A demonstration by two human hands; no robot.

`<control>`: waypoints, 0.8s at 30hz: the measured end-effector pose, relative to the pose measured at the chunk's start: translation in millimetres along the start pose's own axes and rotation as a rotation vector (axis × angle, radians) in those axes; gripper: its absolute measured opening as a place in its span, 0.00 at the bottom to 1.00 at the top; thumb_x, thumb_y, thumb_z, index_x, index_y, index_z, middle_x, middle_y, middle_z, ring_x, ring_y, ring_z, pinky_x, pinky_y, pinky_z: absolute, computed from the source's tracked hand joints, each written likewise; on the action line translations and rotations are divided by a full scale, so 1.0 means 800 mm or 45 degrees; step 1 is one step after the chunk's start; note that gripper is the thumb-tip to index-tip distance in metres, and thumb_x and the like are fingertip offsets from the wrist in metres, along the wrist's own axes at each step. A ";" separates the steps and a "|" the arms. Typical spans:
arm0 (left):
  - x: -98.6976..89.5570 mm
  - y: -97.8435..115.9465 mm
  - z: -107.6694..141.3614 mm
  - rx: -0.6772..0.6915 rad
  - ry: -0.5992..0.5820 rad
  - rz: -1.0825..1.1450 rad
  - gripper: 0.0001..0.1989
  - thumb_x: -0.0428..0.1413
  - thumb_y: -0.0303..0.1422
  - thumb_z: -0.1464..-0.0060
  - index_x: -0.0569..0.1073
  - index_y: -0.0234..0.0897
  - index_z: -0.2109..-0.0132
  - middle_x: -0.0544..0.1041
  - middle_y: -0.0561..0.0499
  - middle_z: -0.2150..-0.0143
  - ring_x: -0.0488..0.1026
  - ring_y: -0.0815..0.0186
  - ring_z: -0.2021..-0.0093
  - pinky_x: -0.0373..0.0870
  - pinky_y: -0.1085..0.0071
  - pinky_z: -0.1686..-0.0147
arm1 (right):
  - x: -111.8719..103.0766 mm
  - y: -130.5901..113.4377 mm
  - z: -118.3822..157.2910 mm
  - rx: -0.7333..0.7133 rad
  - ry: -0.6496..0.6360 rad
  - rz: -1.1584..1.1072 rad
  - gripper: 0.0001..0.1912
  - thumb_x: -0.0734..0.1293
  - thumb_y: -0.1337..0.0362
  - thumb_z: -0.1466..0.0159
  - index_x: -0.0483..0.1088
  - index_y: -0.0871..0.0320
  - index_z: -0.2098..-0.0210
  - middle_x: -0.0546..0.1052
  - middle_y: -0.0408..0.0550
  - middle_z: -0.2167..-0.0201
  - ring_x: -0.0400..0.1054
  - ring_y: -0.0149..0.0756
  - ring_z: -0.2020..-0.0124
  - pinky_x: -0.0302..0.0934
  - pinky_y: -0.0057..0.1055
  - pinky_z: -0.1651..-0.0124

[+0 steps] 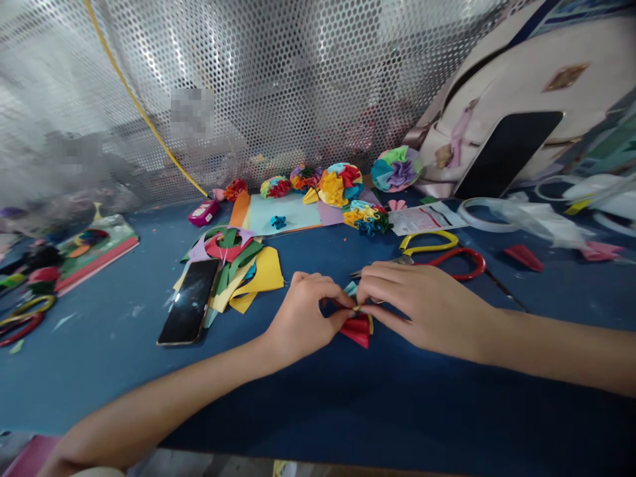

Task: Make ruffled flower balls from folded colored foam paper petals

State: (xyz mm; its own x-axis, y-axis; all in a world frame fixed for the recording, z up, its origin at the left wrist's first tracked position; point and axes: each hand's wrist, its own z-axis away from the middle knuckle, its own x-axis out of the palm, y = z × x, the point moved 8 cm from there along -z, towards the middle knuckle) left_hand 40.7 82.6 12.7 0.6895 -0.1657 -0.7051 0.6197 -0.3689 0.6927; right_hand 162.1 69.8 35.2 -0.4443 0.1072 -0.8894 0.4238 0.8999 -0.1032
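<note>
**Your red paper fold [356, 331], edged yellow.**
Beneath it, a blue table [298, 404]; beyond, red-and-yellow scissors [442, 255] and a silver dotted screen [278, 86].

My left hand [305, 315] and my right hand [422, 305] are held very near to each other in front of me, and their fingertips come together at the middle. My left forearm [154, 404] goes up from the bottom left corner of the view, and my left wrist [271, 348] is bent only a little. My right forearm [561, 351] comes in from the right edge, lying more flat. My left fingers [325, 291] are curled downward and pinch against the thumb. My right fingers [402, 281] stretch forward close together, pointing down and to the left, also in a pinch. Both arms and hands are bare.
</note>
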 end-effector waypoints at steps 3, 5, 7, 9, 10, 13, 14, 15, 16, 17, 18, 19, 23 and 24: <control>-0.002 0.000 -0.004 0.028 -0.005 0.022 0.08 0.68 0.21 0.48 0.82 0.40 0.67 0.83 0.53 0.67 0.77 0.62 0.63 0.64 0.60 0.51 | -0.004 -0.018 0.003 -0.234 0.098 0.288 0.14 0.58 0.74 0.28 0.70 0.59 0.67 0.72 0.48 0.70 0.65 0.38 0.67 0.58 0.35 0.66; -0.001 -0.002 -0.009 0.037 -0.068 0.074 0.09 0.67 0.20 0.48 0.83 0.40 0.67 0.83 0.53 0.66 0.77 0.63 0.62 0.65 0.61 0.51 | -0.007 -0.030 0.007 -0.428 0.186 0.421 0.16 0.57 0.76 0.28 0.72 0.60 0.66 0.74 0.48 0.70 0.65 0.38 0.66 0.59 0.35 0.63; 0.002 -0.005 -0.013 0.032 -0.168 0.159 0.09 0.66 0.19 0.48 0.83 0.39 0.67 0.84 0.52 0.65 0.77 0.63 0.62 0.67 0.64 0.53 | -0.010 -0.038 0.011 -0.597 0.254 0.475 0.16 0.57 0.75 0.27 0.73 0.60 0.65 0.76 0.47 0.68 0.65 0.36 0.65 0.59 0.35 0.61; 0.006 -0.008 -0.015 0.002 -0.250 0.247 0.09 0.66 0.19 0.48 0.84 0.38 0.67 0.84 0.52 0.65 0.78 0.64 0.62 0.69 0.68 0.56 | -0.010 -0.041 0.015 -0.725 0.268 0.481 0.16 0.58 0.74 0.26 0.74 0.59 0.64 0.76 0.46 0.68 0.65 0.35 0.66 0.57 0.35 0.62; 0.007 -0.010 -0.015 -0.023 -0.269 0.281 0.09 0.65 0.18 0.48 0.84 0.37 0.66 0.84 0.52 0.65 0.78 0.64 0.63 0.70 0.69 0.57 | -0.010 -0.040 0.015 -0.756 0.258 0.474 0.16 0.58 0.73 0.26 0.74 0.58 0.64 0.76 0.45 0.68 0.65 0.35 0.67 0.56 0.35 0.63; 0.005 -0.015 -0.014 -0.086 -0.193 0.291 0.09 0.65 0.18 0.48 0.84 0.36 0.67 0.84 0.52 0.66 0.77 0.65 0.64 0.70 0.69 0.59 | -0.010 -0.026 0.006 -0.580 0.195 0.370 0.15 0.58 0.71 0.25 0.72 0.57 0.65 0.75 0.44 0.70 0.65 0.35 0.68 0.55 0.35 0.65; 0.004 -0.015 -0.012 -0.086 -0.144 0.256 0.08 0.66 0.18 0.49 0.84 0.37 0.67 0.84 0.52 0.67 0.77 0.65 0.64 0.70 0.69 0.60 | -0.009 -0.016 0.001 -0.433 0.159 0.282 0.13 0.59 0.70 0.26 0.70 0.57 0.66 0.74 0.44 0.70 0.65 0.35 0.69 0.55 0.34 0.66; 0.003 -0.014 -0.011 -0.077 -0.092 0.203 0.08 0.67 0.19 0.49 0.83 0.37 0.68 0.84 0.53 0.67 0.76 0.65 0.65 0.69 0.68 0.59 | -0.008 -0.006 -0.002 -0.275 0.120 0.174 0.12 0.60 0.69 0.26 0.69 0.57 0.66 0.73 0.44 0.70 0.66 0.35 0.69 0.55 0.33 0.66; 0.001 -0.012 -0.009 -0.062 -0.042 0.139 0.08 0.67 0.20 0.49 0.83 0.38 0.68 0.83 0.53 0.68 0.76 0.65 0.65 0.68 0.66 0.58 | -0.005 0.003 -0.004 -0.133 0.084 0.064 0.10 0.61 0.68 0.27 0.68 0.57 0.66 0.73 0.44 0.70 0.66 0.34 0.69 0.56 0.32 0.67; 0.000 -0.010 -0.007 -0.046 0.002 0.074 0.08 0.68 0.20 0.49 0.83 0.39 0.69 0.83 0.54 0.69 0.75 0.65 0.65 0.67 0.64 0.56 | -0.001 0.009 -0.003 -0.030 0.059 -0.028 0.09 0.62 0.68 0.27 0.67 0.57 0.65 0.72 0.44 0.69 0.67 0.33 0.69 0.56 0.31 0.68; 0.000 -0.008 -0.005 -0.033 0.033 0.023 0.08 0.68 0.21 0.50 0.83 0.39 0.69 0.83 0.54 0.69 0.75 0.65 0.66 0.66 0.62 0.54 | 0.001 0.011 -0.002 0.025 0.047 -0.087 0.08 0.62 0.68 0.28 0.66 0.56 0.66 0.72 0.44 0.69 0.67 0.33 0.69 0.56 0.30 0.69; 0.000 -0.007 -0.003 -0.023 0.054 -0.013 0.08 0.69 0.21 0.49 0.83 0.40 0.69 0.83 0.55 0.69 0.75 0.65 0.66 0.64 0.61 0.53 | 0.002 0.011 -0.001 0.036 0.051 -0.103 0.08 0.62 0.69 0.28 0.66 0.56 0.66 0.72 0.44 0.69 0.66 0.33 0.70 0.55 0.30 0.69; 0.000 -0.004 -0.004 0.037 0.005 -0.016 0.09 0.69 0.21 0.49 0.83 0.41 0.67 0.83 0.56 0.68 0.77 0.65 0.64 0.64 0.61 0.53 | 0.000 -0.010 0.002 -0.249 0.114 0.114 0.14 0.56 0.72 0.27 0.67 0.57 0.68 0.72 0.45 0.70 0.63 0.36 0.70 0.57 0.34 0.66; 0.001 -0.003 -0.005 0.061 -0.026 -0.004 0.09 0.69 0.21 0.49 0.83 0.41 0.66 0.84 0.56 0.67 0.77 0.65 0.64 0.64 0.61 0.53 | -0.002 -0.016 0.003 -0.350 0.139 0.186 0.16 0.55 0.74 0.27 0.68 0.57 0.67 0.73 0.46 0.71 0.63 0.36 0.69 0.57 0.34 0.65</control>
State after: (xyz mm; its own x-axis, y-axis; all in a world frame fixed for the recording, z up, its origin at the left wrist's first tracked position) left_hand 41.2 87.3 11.4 0.6795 -0.1833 -0.7104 0.6027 -0.4127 0.6829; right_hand 159.5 56.7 36.7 -0.4827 0.2751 -0.8315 0.2672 0.9504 0.1593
